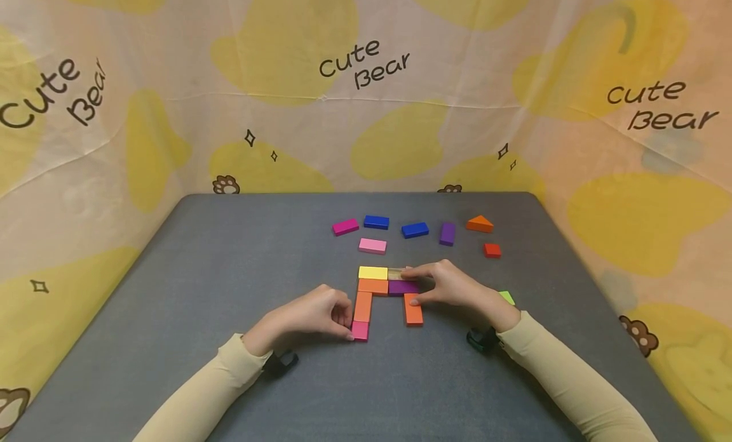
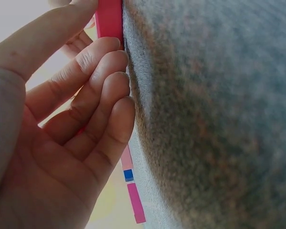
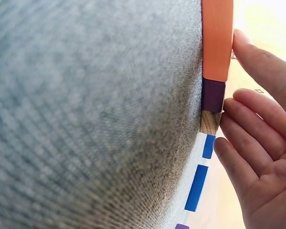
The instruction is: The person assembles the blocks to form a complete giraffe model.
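Observation:
Painted blocks lie joined on the dark table: a yellow block [image 1: 373, 273] and a bare-wood block [image 1: 396, 274] at the back, with an orange block [image 1: 373, 287] and a purple block [image 1: 403, 287] in front. An orange leg block [image 1: 363, 307] ends in a short pink block [image 1: 359, 331]. My left hand [image 1: 314, 312] is at its left, thumb touching the pink block's edge, fingers loosely bent. Over the right side is my right hand [image 1: 452, 286]. Its fingers reach the wood block while its thumb touches the right orange block [image 1: 413, 312].
Loose blocks lie farther back: magenta [image 1: 345, 227], two blue including one [image 1: 415, 230], light pink [image 1: 373, 246], purple [image 1: 447, 234], an orange triangle [image 1: 480, 224] and a red one [image 1: 492, 251]. A green block [image 1: 506, 297] is partly hidden behind the right wrist. Printed cloth surrounds the table.

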A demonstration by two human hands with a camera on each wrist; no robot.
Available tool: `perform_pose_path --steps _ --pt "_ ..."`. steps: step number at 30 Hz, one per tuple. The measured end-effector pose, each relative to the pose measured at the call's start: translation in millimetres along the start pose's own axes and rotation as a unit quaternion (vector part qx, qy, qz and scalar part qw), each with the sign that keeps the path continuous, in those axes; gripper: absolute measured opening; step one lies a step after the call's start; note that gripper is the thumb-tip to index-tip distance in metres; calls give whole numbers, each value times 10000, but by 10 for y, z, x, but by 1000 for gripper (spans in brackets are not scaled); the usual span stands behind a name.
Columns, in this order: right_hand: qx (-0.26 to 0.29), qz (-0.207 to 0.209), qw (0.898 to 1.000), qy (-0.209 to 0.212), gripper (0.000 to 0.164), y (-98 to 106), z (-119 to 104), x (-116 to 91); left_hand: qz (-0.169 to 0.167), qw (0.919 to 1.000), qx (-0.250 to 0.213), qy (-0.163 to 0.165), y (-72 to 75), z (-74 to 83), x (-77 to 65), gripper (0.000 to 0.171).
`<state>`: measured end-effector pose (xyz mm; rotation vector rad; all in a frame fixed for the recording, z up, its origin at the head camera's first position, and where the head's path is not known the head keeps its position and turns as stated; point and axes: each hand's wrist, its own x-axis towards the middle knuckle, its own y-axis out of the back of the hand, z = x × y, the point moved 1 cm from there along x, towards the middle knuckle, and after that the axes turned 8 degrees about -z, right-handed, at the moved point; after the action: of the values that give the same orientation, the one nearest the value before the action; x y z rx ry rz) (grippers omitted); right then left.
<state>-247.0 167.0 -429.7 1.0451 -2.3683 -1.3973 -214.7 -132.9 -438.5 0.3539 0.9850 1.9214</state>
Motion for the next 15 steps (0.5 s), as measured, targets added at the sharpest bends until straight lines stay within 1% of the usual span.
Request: perform_pose_path --steps 9,12,15 --pt "-71 19 9999 96 60 -1 -16 -9 -147 9998 -148 78 13 2 2 20" --pt "-74 9 10000 61 60 -2 -12 -7 -192 9995 -209 110 20 17 0 20" --pt "-98 0 9999 53 60 -3 -8 -5 -172 9997 -189 55 20 33 0 19"
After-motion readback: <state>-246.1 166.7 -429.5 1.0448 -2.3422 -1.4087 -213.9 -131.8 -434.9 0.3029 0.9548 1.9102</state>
